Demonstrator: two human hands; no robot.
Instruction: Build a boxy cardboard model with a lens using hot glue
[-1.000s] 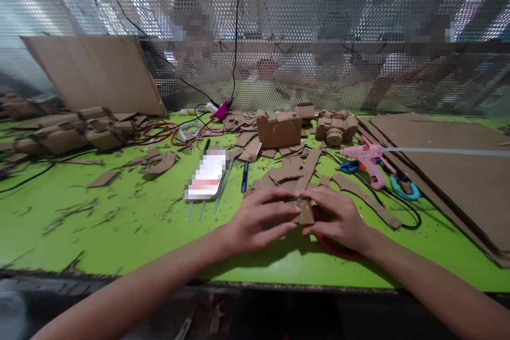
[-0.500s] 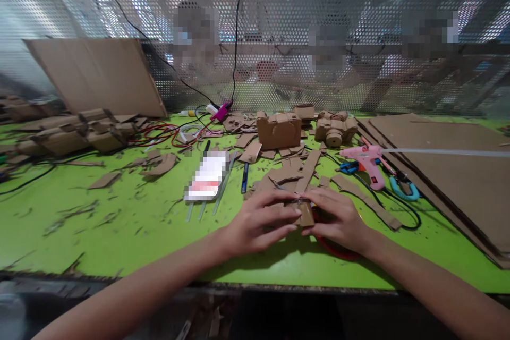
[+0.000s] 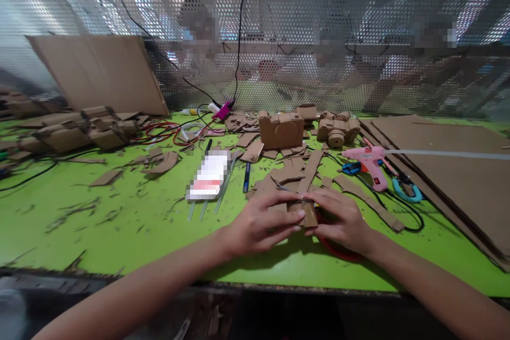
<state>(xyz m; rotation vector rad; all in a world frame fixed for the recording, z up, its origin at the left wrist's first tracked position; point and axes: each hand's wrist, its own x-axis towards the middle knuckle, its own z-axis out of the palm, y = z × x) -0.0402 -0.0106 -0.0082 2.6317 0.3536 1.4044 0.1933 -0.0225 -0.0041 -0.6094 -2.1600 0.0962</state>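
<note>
A small brown cardboard piece (image 3: 310,217) is held between my two hands, low over the green table (image 3: 147,239). My left hand (image 3: 261,223) grips its left side, fingertips on its top and front. On the other side my right hand (image 3: 342,220) closes on it with thumb and fingers. A red ring-shaped thing (image 3: 338,249), partly hidden, lies beneath my right hand. Cardboard scraps (image 3: 290,172) are spread just beyond the fingers.
Right of my hands lie a pink glue gun (image 3: 370,162), blue-handled pliers (image 3: 406,191) and large cardboard sheets (image 3: 450,170). Farther back stand cardboard camera shapes (image 3: 338,128). Left are a phone (image 3: 209,175), a blue pen (image 3: 246,176) and glue sticks (image 3: 223,191).
The view has shifted slightly, so the whole scene sits a little farther right. Both hands keep their hold on the cardboard piece, with little visible finger movement.
</note>
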